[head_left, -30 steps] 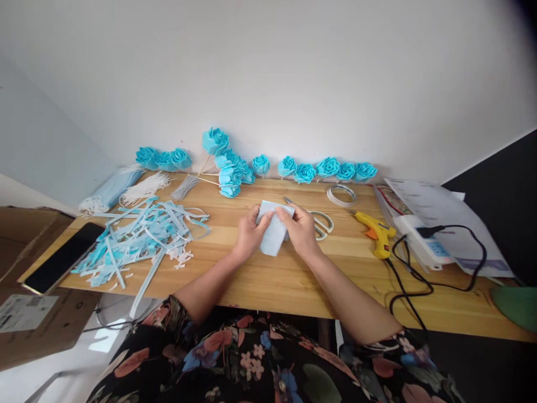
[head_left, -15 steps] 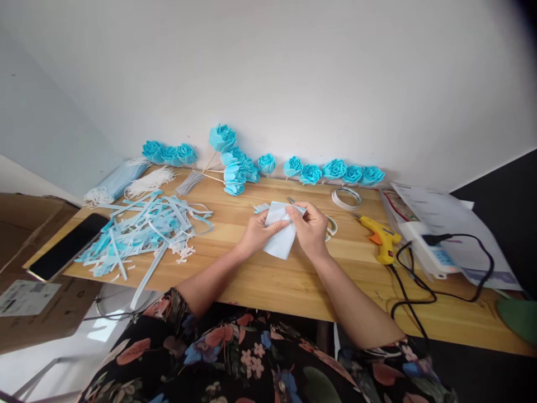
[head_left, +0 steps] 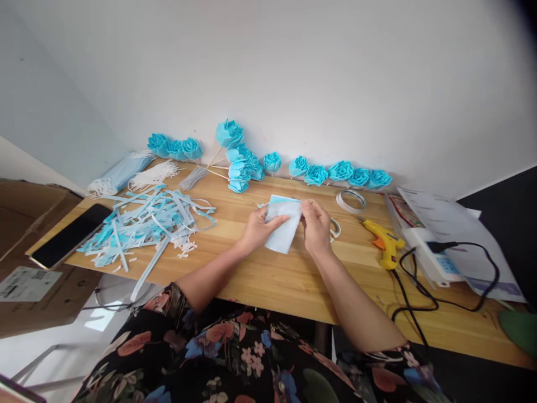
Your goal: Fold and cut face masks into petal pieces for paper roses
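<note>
A pale blue rectangular sheet of thin non-woven fabric (head_left: 282,235), with a brighter blue strip at its top edge, is held up over the table between both hands. My left hand (head_left: 255,230) pinches its left side, thumb lying across the front and fingers behind. At the upper right edge, my right hand (head_left: 318,226) grips the sheet between thumb and fingertips. Behind my right hand, a pale looped handle (head_left: 336,228), seemingly of scissors, pokes out, the rest hidden. Some small blue pieces (head_left: 262,205) lie behind my left fingers.
Blue fabric flowers (head_left: 340,170) line the wall, several on sticks. A heap of cut strips (head_left: 142,226), face masks (head_left: 126,170), white ear loops (head_left: 154,173), grey wires (head_left: 193,178) and a phone (head_left: 71,235) lie left. Rightward are a tape roll (head_left: 351,201), yellow glue gun (head_left: 388,246) and power strip (head_left: 436,263).
My right hand has shifted from the sheet's upper middle to its right edge. The sheet's front shows more fully now. The view has tilted slightly.
</note>
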{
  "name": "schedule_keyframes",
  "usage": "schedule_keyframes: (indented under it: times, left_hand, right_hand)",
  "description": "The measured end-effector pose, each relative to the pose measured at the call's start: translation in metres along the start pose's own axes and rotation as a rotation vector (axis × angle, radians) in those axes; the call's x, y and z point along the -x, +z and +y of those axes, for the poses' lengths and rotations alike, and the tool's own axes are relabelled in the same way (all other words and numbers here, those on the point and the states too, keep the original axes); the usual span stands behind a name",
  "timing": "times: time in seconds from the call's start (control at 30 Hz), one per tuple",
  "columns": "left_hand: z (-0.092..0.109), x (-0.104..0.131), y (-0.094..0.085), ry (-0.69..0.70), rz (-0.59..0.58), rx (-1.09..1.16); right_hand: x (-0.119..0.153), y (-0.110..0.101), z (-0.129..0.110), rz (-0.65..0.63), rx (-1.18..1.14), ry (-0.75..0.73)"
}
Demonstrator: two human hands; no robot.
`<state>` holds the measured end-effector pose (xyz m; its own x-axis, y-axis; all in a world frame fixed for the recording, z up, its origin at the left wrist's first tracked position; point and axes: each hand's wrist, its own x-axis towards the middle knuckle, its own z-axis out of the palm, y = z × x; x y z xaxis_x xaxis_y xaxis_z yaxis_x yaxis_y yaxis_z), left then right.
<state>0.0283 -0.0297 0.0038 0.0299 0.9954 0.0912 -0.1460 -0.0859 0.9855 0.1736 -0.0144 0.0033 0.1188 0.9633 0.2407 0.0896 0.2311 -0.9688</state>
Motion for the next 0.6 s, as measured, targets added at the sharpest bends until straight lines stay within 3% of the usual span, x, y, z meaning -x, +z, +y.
schedule_keyframes:
  times: [0.23,0.4,0.6]
  left_hand:
    - [0.003,-0.007,-0.006,0.001,0.191,0.063]
    - [0.007,-0.012,-0.011,0.004,0.272,0.124]
    - [0.009,-0.015,-0.013,-0.024,0.285,0.211]
  right_hand:
    - [0.007,0.001,-0.004,-0.369,0.180,0.000]
    - [0.012,0.004,-0.012,-0.470,0.320,-0.027]
    - [0.014,0.005,-0.017,-0.488,0.338,-0.054]
